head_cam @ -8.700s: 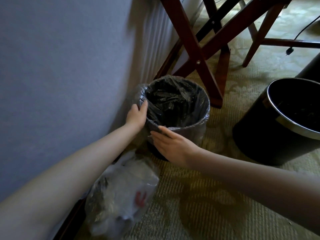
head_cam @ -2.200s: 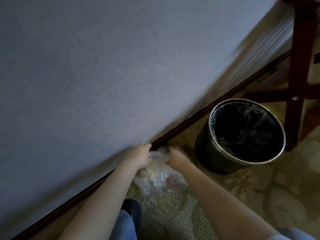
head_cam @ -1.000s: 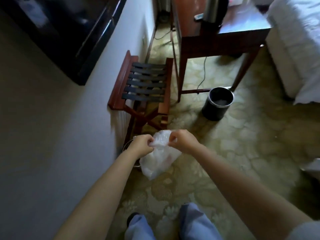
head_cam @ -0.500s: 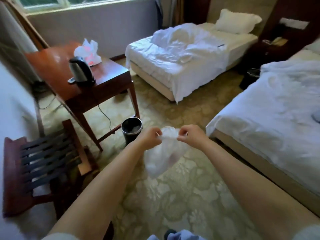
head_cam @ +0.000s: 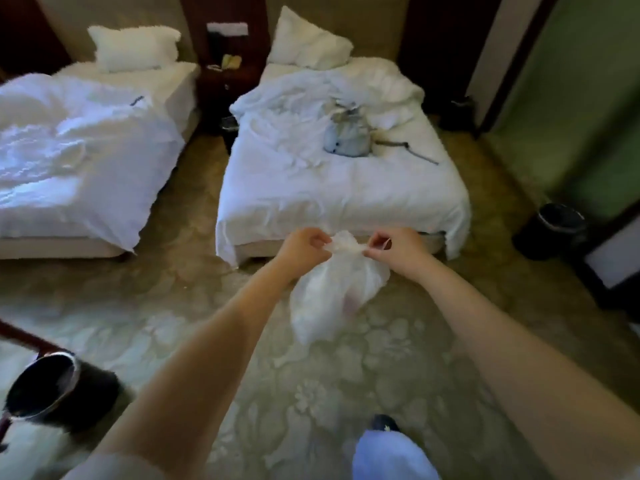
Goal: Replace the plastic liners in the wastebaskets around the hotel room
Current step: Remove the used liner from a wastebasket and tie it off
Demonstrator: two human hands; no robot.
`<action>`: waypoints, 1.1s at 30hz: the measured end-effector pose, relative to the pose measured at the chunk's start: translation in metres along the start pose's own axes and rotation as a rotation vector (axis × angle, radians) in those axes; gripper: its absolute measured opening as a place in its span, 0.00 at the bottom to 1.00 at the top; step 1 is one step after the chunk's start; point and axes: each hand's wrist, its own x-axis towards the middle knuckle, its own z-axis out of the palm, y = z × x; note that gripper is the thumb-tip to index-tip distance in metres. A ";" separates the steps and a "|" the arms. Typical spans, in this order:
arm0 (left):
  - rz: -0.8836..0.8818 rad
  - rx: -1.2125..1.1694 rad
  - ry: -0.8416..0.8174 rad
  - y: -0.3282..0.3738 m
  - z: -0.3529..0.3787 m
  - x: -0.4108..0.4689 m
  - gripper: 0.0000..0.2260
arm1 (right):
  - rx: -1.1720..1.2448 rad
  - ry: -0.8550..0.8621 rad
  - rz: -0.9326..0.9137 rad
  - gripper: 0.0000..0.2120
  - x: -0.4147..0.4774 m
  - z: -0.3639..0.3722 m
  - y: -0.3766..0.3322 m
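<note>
Left hand (head_cam: 303, 245) and right hand (head_cam: 398, 245) each pinch the neck of the used liner (head_cam: 336, 292), apparently knotting it; wastebaskets (head_cam: 554, 230) elsewhere likely await fresh liners

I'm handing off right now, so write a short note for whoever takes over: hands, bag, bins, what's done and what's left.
Left hand and right hand: each has a pinch grip on the neck of the translucent white plastic trash bag, which hangs above the carpet.
Black round wastebasket at lower left; another dark wastebasket on the right by the wall.
Done: used bag is out and gathered.
Left: finish the knot, discard it, check the remaining bins.
</note>
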 end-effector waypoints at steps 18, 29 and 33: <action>0.707 0.068 -0.515 0.478 0.410 0.127 0.06 | 0.040 0.776 0.515 0.08 -0.166 -0.378 0.379; 0.984 0.007 -0.839 0.662 0.633 0.197 0.05 | -0.072 1.045 0.854 0.18 -0.185 -0.507 0.535; 1.059 0.002 -0.963 0.739 0.704 0.227 0.06 | -0.149 1.081 0.964 0.15 -0.184 -0.574 0.578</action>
